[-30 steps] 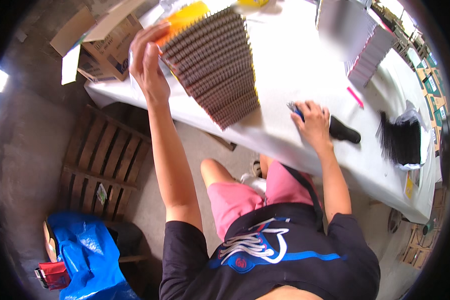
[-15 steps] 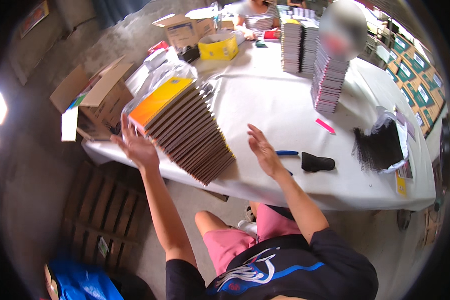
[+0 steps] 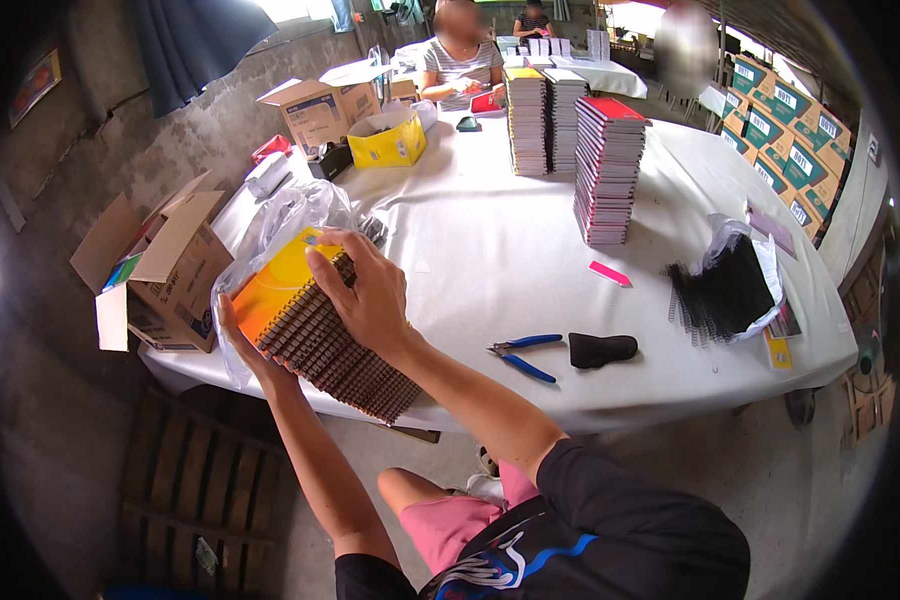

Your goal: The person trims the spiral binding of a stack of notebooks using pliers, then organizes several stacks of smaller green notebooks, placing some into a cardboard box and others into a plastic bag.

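A leaning stack of spiral notebooks (image 3: 285,280) with a yellow-orange top cover stands at the table's near left edge, its dark coil bindings facing me. My left hand (image 3: 253,345) is pressed along the stack's left side, its fingers partly hidden. Over the top cover's right edge curls my right hand (image 3: 370,295), thumb and fingers against the upper notebooks. Both hands clasp the stack between them. Right of it lie blue-handled cutting pliers (image 3: 530,350), jaws toward the stack, beside a black pouch-like item (image 3: 603,349).
Tall stacks of notebooks (image 3: 606,170) stand at the back right. A pink arrow-shaped strip (image 3: 610,273) and a bundle of black coils (image 3: 725,290) lie nearer. Clear plastic wrap (image 3: 305,210), open cartons (image 3: 185,265) and a yellow box (image 3: 388,145) line the left. A person (image 3: 463,65) sits opposite.
Both hands were open and apart beside the stack; now they have closed in on it, the right moving left onto its top. The stack's coil edges are more aligned. The head view has tilted up.
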`<action>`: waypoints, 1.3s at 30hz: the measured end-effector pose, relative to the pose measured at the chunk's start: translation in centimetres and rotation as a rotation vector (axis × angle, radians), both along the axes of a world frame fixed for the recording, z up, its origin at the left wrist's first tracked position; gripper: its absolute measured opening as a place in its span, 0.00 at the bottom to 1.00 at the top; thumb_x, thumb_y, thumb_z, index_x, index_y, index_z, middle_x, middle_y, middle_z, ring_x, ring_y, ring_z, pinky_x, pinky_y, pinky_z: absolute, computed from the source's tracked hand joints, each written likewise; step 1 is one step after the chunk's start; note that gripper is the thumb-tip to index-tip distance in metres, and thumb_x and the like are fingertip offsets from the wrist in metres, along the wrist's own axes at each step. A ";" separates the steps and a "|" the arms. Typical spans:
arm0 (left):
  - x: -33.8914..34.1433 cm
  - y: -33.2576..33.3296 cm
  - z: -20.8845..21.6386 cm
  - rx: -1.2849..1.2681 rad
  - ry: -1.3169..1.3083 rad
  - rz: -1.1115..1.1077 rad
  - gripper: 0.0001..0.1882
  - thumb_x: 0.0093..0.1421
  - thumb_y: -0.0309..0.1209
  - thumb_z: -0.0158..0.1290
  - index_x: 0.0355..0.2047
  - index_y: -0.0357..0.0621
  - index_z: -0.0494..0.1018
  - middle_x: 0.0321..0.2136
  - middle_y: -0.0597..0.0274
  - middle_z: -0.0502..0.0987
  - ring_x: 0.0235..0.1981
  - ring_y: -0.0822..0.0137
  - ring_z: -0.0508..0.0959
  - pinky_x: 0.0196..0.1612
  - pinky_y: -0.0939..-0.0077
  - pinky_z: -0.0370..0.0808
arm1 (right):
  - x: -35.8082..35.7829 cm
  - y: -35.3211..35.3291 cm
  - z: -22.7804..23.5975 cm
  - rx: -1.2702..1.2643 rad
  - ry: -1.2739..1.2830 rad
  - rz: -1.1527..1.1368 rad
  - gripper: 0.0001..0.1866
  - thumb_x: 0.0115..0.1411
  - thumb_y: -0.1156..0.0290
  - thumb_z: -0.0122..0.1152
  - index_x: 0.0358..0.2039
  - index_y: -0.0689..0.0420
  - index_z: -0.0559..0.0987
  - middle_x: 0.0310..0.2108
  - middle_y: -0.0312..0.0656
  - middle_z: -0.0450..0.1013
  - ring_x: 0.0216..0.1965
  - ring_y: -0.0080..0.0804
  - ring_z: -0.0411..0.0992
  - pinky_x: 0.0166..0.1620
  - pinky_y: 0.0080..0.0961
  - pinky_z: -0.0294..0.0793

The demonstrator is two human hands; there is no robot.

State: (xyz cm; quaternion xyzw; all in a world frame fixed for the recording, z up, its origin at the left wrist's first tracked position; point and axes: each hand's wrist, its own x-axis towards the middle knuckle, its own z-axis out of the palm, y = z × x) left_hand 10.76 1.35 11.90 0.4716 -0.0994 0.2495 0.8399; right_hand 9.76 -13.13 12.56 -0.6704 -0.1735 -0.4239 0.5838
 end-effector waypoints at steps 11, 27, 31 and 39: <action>-0.1 4.3 -6.7 0.173 -0.120 -0.175 0.64 0.41 0.77 0.44 0.65 0.37 0.46 0.62 0.50 0.57 0.62 0.56 0.60 0.63 0.63 0.56 | -2.6 -3.6 -4.2 -0.156 -0.068 -0.089 0.33 0.62 0.52 0.54 0.59 0.60 0.59 0.56 0.56 0.60 0.58 0.54 0.58 0.58 0.46 0.56; -2.5 5.0 -17.5 1.215 0.103 -0.002 0.31 0.32 0.32 0.73 0.38 0.35 0.74 0.33 0.56 0.80 0.37 0.59 0.78 0.44 0.66 0.73 | -12.0 -19.0 -13.2 -0.381 0.360 -0.338 0.24 0.54 0.75 0.61 0.52 0.52 0.69 0.46 0.47 0.65 0.36 0.36 0.71 0.43 0.31 0.72; -2.1 5.2 -18.6 1.095 0.095 0.008 0.31 0.33 0.35 0.74 0.39 0.36 0.75 0.38 0.56 0.78 0.43 0.59 0.76 0.48 0.65 0.70 | -12.9 -20.8 -15.6 -0.419 0.446 -0.357 0.22 0.53 0.76 0.60 0.50 0.52 0.72 0.44 0.45 0.66 0.35 0.36 0.71 0.43 0.32 0.72; -0.2 7.6 -21.4 1.397 0.094 0.041 0.29 0.36 0.38 0.72 0.39 0.39 0.77 0.39 0.58 0.78 0.44 0.59 0.75 0.50 0.64 0.69 | -12.6 -21.1 -16.9 -0.405 0.473 -0.302 0.16 0.54 0.74 0.60 0.45 0.52 0.76 0.42 0.42 0.68 0.36 0.36 0.71 0.44 0.34 0.70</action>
